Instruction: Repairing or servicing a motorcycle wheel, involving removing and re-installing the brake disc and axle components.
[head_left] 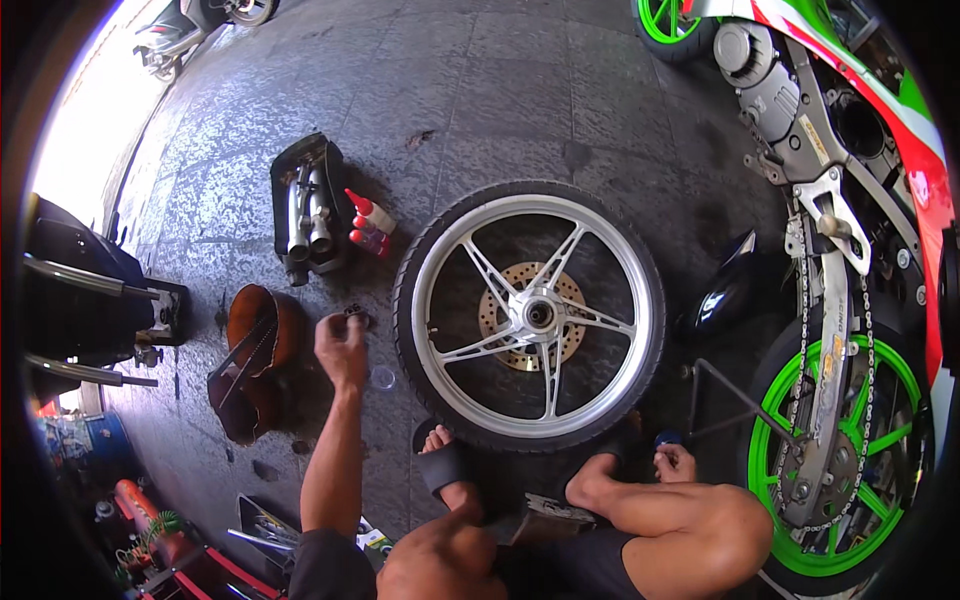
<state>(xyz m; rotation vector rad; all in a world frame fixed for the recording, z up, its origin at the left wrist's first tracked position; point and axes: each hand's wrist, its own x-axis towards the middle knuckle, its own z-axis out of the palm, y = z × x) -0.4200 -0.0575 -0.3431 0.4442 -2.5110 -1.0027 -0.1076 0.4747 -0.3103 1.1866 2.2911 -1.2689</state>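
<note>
A silver five-spoke motorcycle wheel (610,228) with a black tyre lies flat on the floor in front of my feet. Its perforated brake disc (497,347) shows between the spokes. Left of the tyre, my left hand (341,352) is low over the floor with its fingers closed. A small dark part (354,313) shows at the fingertips; whether they grip it, I cannot tell. Just beside that hand lies a clear round lid (382,377). By my right knee, my right hand (676,464) is closed on a small blue round object (668,438), partly hidden by the fingers.
Fork tubes sit in a black tray (330,160), next to a red-and-white squeeze bottle (370,212). A cut-open brown container (265,300) stands at left. A motorcycle with a green wheel (765,470) and a stand bar (735,385) occupy the right. Red equipment (165,540) is lower left.
</note>
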